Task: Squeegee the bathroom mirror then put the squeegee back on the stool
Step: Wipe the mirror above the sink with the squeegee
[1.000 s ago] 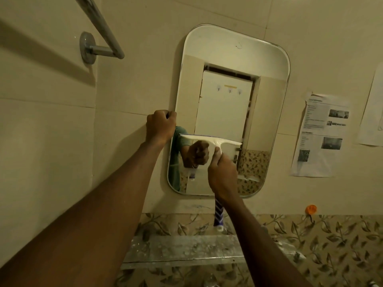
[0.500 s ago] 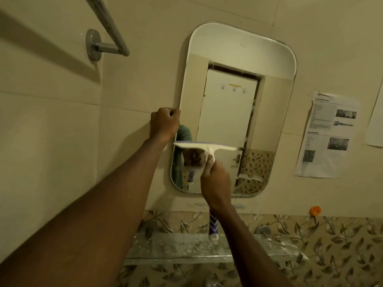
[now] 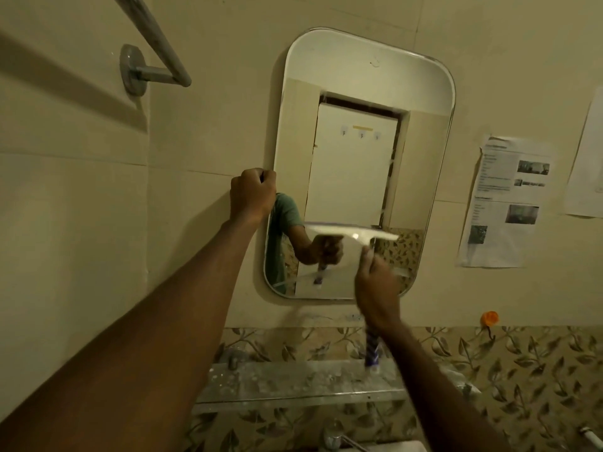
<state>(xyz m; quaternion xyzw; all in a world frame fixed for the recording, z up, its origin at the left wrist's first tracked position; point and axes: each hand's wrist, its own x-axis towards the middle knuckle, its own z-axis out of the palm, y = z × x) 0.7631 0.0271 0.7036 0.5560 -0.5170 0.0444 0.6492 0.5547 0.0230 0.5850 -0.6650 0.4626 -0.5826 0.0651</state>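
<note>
A rounded rectangular mirror (image 3: 355, 102) hangs on the beige tiled wall. My left hand (image 3: 252, 194) is closed around the mirror's left edge at mid height. My right hand (image 3: 377, 290) grips the handle of a white squeegee (image 3: 350, 232), whose wide blade lies level against the lower half of the glass. The blue-and-white striped end of its handle (image 3: 372, 349) sticks out below my wrist. The glass reflects my arm, a door and the squeegee. No stool is in view.
A metal towel rail (image 3: 153, 37) juts from the wall at upper left. A spattered glass shelf (image 3: 293, 380) runs below the mirror, with a tap (image 3: 334, 435) beneath it. Printed paper sheets (image 3: 504, 203) hang at right, above an orange hook (image 3: 489, 318).
The squeegee has shifted rightward along the lower mirror, its blade staying level. My left hand has kept its hold on the mirror's left edge.
</note>
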